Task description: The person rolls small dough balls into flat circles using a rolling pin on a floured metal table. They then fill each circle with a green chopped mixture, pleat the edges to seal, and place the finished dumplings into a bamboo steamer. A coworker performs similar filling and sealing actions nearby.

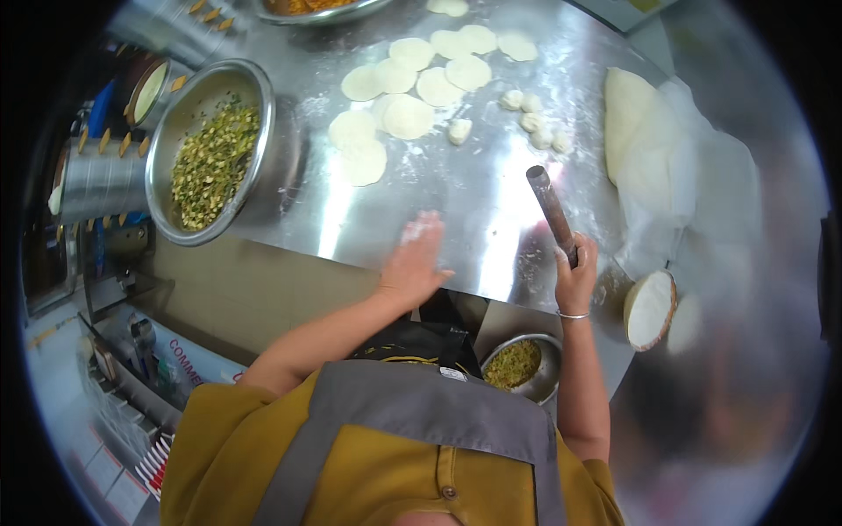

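Note:
My left hand (416, 260) lies palm down, fingers slightly spread, at the near edge of the steel worktop (421, 197); whether anything is under the palm cannot be seen. My right hand (576, 273) grips the lower end of a wooden rolling pin (551, 207), which points up and away. Beyond the hands, several flat round dough wrappers (408, 117) overlap on the floured steel. One small dough piece (460, 131) sits just right of them, and several more dough pieces (531, 122) are grouped farther right.
A steel bowl of chopped green filling (214, 164) stands left. At right are a large dough mass (628, 125) partly under a clear plastic sheet (661, 177) and a bowl of white flour (651, 310). Another filling bowl (513, 365) is below the worktop edge. An orange-filled bowl (316, 8) stands at the back.

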`<move>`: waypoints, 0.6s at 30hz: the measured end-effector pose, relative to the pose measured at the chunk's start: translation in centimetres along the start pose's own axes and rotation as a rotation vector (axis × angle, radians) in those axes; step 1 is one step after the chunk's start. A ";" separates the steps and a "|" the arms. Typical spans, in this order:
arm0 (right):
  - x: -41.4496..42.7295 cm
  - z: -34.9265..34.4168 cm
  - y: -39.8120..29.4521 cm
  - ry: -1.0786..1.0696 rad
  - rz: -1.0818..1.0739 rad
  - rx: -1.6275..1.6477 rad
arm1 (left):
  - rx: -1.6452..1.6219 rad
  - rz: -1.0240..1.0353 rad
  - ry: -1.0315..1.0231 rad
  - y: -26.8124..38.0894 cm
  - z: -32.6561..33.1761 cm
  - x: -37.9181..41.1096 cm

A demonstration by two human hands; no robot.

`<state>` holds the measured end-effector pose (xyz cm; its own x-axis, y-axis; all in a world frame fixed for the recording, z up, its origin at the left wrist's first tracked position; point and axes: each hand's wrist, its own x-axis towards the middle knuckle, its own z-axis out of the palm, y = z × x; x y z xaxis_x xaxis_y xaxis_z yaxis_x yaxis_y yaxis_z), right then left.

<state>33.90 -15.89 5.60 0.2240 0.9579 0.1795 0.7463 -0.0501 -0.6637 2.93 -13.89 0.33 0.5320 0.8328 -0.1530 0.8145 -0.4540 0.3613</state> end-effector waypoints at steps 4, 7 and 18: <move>-2.0 -2.2 1.0 0.083 0.103 0.003 | -0.130 0.325 -0.083 9.7 2.5 4.0; -2.4 -4.0 1.8 0.146 0.074 -0.012 | -0.110 0.616 -0.035 15.0 5.7 6.2; -3.8 -8.4 5.7 0.182 0.126 0.067 | -0.298 0.523 -0.085 18.8 5.4 18.6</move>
<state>42.54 -22.15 7.21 0.4266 0.8782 0.2165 0.6634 -0.1412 -0.7348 29.40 -8.60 -0.67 0.8710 0.4891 0.0461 0.3464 -0.6780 0.6484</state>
